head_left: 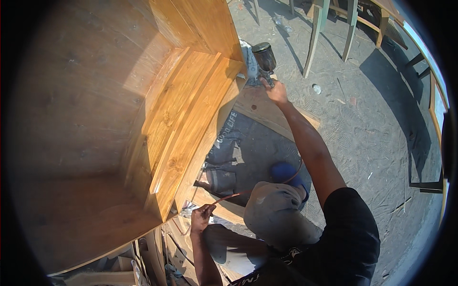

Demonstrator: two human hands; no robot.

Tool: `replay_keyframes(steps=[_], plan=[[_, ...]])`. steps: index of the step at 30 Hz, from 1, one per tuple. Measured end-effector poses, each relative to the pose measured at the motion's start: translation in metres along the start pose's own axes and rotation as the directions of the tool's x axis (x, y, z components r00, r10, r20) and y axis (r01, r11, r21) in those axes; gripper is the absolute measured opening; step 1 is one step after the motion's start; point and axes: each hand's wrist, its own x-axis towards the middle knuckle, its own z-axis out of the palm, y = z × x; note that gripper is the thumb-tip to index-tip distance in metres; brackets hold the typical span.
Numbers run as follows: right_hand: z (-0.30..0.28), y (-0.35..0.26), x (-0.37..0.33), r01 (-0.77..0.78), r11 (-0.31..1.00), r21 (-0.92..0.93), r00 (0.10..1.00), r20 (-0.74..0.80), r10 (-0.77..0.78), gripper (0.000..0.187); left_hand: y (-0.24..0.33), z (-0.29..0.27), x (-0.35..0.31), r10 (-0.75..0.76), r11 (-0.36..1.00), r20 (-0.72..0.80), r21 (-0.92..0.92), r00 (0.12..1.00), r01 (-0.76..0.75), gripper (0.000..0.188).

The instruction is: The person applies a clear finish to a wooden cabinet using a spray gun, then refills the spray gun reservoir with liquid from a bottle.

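My right hand (276,91), arm stretched far forward, is closed on the handle of a spray gun (265,58) with a dark, stained cup. The gun stands close to the far corner of a large wooden cabinet-like piece (191,114), whose stepped front boards shine orange-brown. Nearer to me, my left hand (201,217) grips a thin reddish-brown hose (234,194) beside the piece's lower edge. From there the hose curves right across my knee and up under my right forearm. The gun's nozzle is hard to make out.
Wooden legs of other furniture (312,43) stand on the sandy ground at the far right. Offcuts and slats (152,252) lie in a heap at lower left. A blue shoe (286,174) is by my knee. Planks (267,109) lie below the gun.
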Motion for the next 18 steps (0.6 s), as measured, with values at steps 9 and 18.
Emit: replay_keyframes(steps=[9,18], plan=[[-0.017,-0.013,0.002,-0.014,1.0,0.026,0.998,0.059,0.013,0.06,0.01,0.001,0.004,-0.059,0.998,-0.051,0.017,0.997,0.06,0.027],[-0.238,-0.23,-0.012,0.081,0.966,0.245,0.995,0.037,-0.093,0.041,0.082,-0.026,-0.098,-0.15,0.973,-0.022,0.176,0.988,0.152,0.025]])
